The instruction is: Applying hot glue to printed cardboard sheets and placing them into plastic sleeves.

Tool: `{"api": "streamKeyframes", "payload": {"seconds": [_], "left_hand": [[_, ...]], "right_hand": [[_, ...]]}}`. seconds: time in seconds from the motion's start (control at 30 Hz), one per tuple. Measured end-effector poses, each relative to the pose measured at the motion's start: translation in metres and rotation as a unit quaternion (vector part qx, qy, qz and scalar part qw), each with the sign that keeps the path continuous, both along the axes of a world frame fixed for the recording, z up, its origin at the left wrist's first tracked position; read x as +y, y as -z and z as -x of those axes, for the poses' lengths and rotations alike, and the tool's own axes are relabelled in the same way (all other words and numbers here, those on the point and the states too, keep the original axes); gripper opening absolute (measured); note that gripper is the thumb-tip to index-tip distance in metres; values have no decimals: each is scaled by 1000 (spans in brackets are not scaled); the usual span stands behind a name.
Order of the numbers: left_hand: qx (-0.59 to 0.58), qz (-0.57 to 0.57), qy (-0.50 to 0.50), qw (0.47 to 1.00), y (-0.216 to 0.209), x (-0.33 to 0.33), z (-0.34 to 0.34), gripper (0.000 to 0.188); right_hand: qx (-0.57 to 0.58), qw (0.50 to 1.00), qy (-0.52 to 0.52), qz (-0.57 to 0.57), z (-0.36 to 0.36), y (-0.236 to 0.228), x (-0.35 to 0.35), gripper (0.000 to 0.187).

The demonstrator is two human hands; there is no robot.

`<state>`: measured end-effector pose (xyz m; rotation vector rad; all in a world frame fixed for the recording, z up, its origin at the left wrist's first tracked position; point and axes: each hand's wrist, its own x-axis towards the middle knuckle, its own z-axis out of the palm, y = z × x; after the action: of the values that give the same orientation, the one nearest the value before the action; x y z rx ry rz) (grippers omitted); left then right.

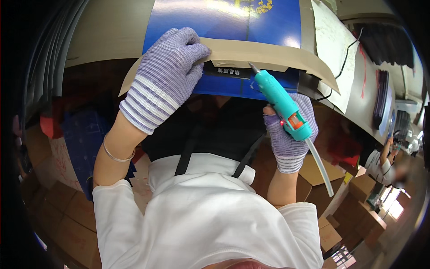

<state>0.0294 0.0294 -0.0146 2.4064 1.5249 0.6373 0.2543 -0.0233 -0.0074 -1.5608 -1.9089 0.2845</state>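
Observation:
My left hand (163,76), in a purple and white striped knit glove, pinches the upper edge of a long beige cardboard strip (268,52) between thumb and fingers. The strip lies across a glossy blue sheet or bag (201,24) with gold print. In my right hand (286,150), gloved alike with a bare fingertip showing, is a teal hot glue gun (277,94). Its metal nozzle points up and left, close to the strip's lower flap. A translucent glue stick (320,168) sticks out of the gun's back end, and a small red light glows on its side.
A grey work table (109,33) runs behind the blue piece. On the right, a black cord (347,60) crosses a white sheet (333,49). Cardboard boxes (67,210) stand below on both sides. Another person (383,166) is at the far right.

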Motion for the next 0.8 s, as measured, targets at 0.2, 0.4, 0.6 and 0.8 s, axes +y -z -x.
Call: {"api": "streamKeyframes", "payload": {"seconds": [0.2,0.4,0.6,0.8], "left_hand": [[-12,15,-5,1000,1,1,-2,16],[5,2,7,1000,0,0,0,24],[-31,5,10,999,-2,1,-2,15],[-15,20,9,1000,-5,2,-1,22]], "right_hand": [[-101,993,-54,-12,5,5,-3,27],[-110,991,67,17,-10,0,-11,29],[21,999,-31,-31,-7,2,-7,27],[-145,989,30,-9,-11,5,-12,34]]}}
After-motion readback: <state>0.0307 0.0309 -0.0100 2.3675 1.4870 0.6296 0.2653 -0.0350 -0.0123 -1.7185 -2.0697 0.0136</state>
